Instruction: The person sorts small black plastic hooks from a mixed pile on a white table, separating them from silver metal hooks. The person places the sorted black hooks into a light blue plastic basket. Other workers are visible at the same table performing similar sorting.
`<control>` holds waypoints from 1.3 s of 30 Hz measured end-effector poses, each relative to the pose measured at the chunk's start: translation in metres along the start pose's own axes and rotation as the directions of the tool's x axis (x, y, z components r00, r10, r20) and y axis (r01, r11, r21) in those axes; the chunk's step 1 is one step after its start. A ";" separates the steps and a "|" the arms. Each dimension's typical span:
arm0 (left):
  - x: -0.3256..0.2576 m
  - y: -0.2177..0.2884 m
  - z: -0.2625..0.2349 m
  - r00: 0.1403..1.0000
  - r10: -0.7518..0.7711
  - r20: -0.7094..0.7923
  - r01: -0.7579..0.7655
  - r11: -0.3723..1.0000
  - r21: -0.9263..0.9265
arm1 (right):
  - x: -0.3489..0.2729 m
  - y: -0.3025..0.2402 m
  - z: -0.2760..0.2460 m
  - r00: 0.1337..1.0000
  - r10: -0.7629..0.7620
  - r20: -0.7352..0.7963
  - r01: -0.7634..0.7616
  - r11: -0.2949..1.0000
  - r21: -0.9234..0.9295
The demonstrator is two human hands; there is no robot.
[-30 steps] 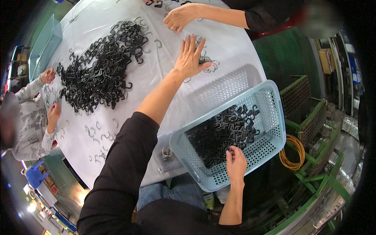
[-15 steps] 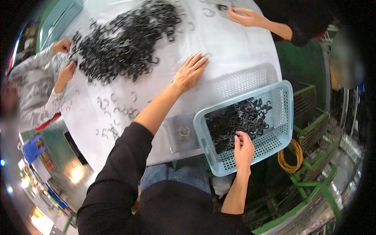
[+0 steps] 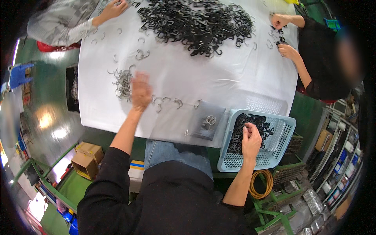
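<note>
- Table cover: plain white, centre of view.
- Large hook pile: black, at 12 o'clock.
- Small hook cluster: grey metal, at 10 o'clock beside the left hand.
- Basket: pale blue with a perforated dot pattern, at 4 o'clock; contents black hooks under the right hand.
- Wearer's sleeves: black; trousers: blue denim.
- Cable coil: orange-yellow, at 5 o'clock.
- Cardboard boxes: brown, at 8 o'clock.
- Floor: glossy green.
</note>
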State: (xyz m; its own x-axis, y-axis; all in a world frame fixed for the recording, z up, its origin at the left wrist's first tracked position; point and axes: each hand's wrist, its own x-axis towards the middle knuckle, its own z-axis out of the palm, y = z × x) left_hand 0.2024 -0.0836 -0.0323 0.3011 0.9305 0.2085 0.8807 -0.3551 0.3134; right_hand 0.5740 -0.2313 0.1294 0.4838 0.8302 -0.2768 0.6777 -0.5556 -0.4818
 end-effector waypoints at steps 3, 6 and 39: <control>-0.035 0.069 0.023 0.921 0.217 0.322 -0.168 0.970 -0.173 | 0.002 -0.016 -0.005 0.999 -0.053 0.004 0.053 0.998 -0.037; -0.042 0.123 0.047 0.818 0.488 0.306 -0.465 0.873 -0.150 | 0.001 -0.029 -0.010 0.996 -0.090 0.014 0.090 0.995 -0.039; -0.027 -0.041 0.002 0.996 -0.028 0.087 0.020 0.995 0.093 | -0.003 -0.116 0.043 0.927 -0.306 0.218 0.347 0.919 -0.186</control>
State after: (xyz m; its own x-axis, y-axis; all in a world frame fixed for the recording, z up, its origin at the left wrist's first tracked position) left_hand 0.1592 -0.0937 -0.0525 0.3071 0.9443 0.1183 0.9168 -0.3269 0.2296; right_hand 0.4705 -0.1672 0.1504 0.1202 0.9494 -0.2901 0.8939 -0.2306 -0.3843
